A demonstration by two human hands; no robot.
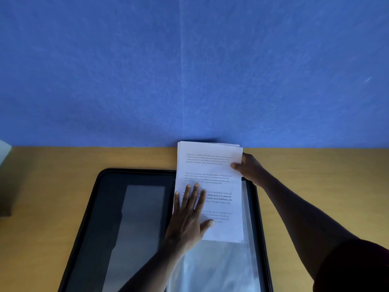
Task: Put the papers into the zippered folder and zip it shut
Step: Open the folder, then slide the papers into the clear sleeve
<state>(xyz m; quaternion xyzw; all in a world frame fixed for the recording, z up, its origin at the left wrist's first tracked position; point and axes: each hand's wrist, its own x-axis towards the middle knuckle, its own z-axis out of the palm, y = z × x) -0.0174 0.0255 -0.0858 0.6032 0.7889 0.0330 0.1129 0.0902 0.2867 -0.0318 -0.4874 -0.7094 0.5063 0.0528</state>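
A black zippered folder (101, 209) lies open flat on the wooden table, a grey pocket on its left half and clear plastic sleeves (219, 266) on its right half. A stack of white printed papers (212, 167) lies over the right half, its top edge sticking out past the folder's far rim. My left hand (189, 216) rests flat on the lower left part of the stack, fingers spread. My right hand (250, 167) grips the stack's upper right edge, thumb on top.
A blue felt wall (189, 70) rises straight behind the table's far edge, just beyond the papers. A pale object (4, 152) sits at the far left edge of the table. Bare wood (315, 186) shows to the right of the folder.
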